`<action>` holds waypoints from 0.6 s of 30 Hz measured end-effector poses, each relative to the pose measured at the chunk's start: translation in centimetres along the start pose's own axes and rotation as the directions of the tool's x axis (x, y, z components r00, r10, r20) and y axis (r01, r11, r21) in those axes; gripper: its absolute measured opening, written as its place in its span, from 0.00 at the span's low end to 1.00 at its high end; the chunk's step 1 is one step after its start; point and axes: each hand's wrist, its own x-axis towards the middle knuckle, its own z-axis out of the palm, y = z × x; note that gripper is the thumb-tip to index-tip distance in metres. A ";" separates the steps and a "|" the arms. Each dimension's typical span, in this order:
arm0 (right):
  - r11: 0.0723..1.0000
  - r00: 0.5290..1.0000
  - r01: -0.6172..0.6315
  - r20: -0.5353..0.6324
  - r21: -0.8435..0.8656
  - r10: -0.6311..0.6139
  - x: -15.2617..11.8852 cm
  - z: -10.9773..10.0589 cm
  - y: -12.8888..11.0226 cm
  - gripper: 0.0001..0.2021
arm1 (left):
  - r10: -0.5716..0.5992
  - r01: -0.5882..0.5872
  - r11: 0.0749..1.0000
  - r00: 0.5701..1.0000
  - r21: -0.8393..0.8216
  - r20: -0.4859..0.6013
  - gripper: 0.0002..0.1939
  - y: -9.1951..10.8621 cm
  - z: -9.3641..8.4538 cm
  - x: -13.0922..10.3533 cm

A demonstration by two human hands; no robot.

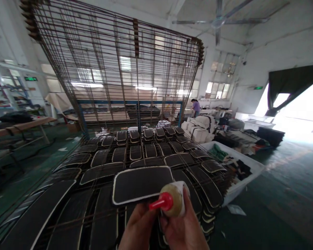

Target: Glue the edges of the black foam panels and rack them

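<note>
My right hand [184,229] grips a glue bottle [175,199] with a yellowish body and a red nozzle [161,203] that points left. My left hand [138,225] holds a black rounded rectangular panel [142,184] with a white edge from below, just left of the nozzle. The panel is held above a wire rack [106,166] covered with several similar black panels lying in rows.
A raised wire grid [120,62] stands tilted up behind the rack. A white bin [250,165] of scraps sits on the green floor at right. A wooden bench [21,126] is at left. Another person [196,107] stands far back.
</note>
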 end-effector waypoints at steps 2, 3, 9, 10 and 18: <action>0.998 1.000 -0.014 0.013 -0.065 0.015 -0.8 0.6 -2.0 0.31 | -0.011 0.010 1.000 0.999 0.029 0.043 0.17 1.4 -1.7 -0.7; 0.994 0.999 -0.023 0.024 -0.103 0.025 -1.1 0.6 -3.1 0.30 | -0.026 0.026 0.998 1.000 0.053 -0.001 0.15 2.4 -2.6 -1.0; 0.950 0.992 -0.122 -0.001 -0.287 0.127 -1.6 0.4 -8.1 0.32 | -0.161 0.147 0.962 0.986 0.231 0.043 0.17 9.4 -4.5 -2.4; 0.943 0.991 -0.133 -0.009 -0.306 0.137 -1.6 0.5 -8.4 0.33 | -0.186 0.139 0.938 0.975 0.318 0.123 0.18 10.2 -4.1 -2.6; 0.926 0.990 -0.144 -0.040 -0.350 0.139 -1.5 1.4 -7.6 0.36 | -0.299 0.040 0.691 0.925 0.722 0.235 0.20 9.0 -0.8 -3.0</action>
